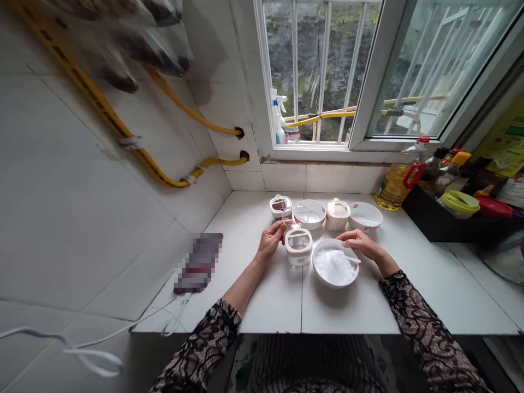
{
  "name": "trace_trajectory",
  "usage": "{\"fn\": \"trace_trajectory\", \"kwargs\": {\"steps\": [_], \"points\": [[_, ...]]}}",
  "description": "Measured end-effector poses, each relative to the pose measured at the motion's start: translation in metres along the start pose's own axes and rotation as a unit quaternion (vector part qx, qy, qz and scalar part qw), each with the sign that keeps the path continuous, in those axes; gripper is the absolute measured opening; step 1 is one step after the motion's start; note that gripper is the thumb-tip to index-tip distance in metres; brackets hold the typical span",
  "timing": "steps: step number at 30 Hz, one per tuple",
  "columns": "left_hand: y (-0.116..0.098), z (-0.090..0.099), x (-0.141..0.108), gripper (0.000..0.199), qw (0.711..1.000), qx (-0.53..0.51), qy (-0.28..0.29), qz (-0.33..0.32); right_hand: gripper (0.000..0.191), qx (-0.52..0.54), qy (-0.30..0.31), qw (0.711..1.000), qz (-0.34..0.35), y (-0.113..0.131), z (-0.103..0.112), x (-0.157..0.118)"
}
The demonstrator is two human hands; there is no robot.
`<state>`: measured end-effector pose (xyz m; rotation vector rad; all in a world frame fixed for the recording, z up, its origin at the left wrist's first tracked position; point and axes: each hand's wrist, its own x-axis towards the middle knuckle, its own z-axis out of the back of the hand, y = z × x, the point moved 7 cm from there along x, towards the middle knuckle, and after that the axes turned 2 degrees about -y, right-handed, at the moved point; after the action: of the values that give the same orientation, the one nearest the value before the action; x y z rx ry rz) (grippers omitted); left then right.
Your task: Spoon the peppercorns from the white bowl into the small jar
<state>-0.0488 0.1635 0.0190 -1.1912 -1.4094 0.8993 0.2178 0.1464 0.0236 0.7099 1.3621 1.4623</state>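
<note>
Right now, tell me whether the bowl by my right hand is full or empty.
Full: the white bowl holds a heaped mound of white granules that nearly reaches its rim.

The left hand (271,240) is just behind and left of a jar (298,248), which stands on the counter (270,295) between both hands. The right hand (358,244) is at the rim of a bowl (327,283), just right of that jar. The bowl holds a mound (333,266) and a spoon (352,260), which reaches toward the right hand. Behind the hands, a row runs left to right: a bean jar (280,207), a dish (309,214), a lidded jar (338,214) and a second dish (365,216). Farther behind the right hand stands a bottle (396,180).
</note>
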Motion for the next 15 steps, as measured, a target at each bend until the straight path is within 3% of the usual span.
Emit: {"fn": "trace_trajectory", "kwargs": {"steps": [15], "points": [[0.007, -0.007, 0.018, 0.058, 1.0, -0.002, 0.002, -0.026, 0.031, 0.005, -0.042, 0.999, 0.014, -0.004, -0.004, 0.005]]}}
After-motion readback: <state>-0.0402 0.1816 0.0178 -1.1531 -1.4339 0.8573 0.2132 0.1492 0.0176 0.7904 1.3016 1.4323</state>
